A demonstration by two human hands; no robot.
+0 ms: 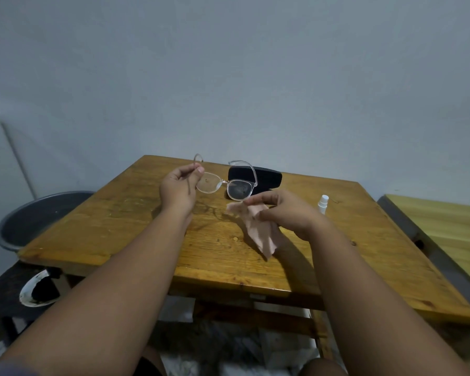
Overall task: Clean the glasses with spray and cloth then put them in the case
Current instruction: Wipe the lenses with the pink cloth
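My left hand (180, 187) pinches one temple arm of the clear-framed glasses (224, 183) and holds them up above the wooden table (136, 221), arms unfolded. My right hand (282, 211) grips a pale pink cloth (258, 230) just below the right lens, and the cloth hangs down towards the table. Behind the glasses lies a black glasses case (267, 177), shut. A small white spray bottle (323, 204) stands on the table to the right of my right hand.
A grey metal basin (36, 217) sits to the left of the table. A dark stool with a white bowl (37, 290) stands lower left. A second, lighter wooden table (445, 229) is at the right. A plain wall stands behind the table.
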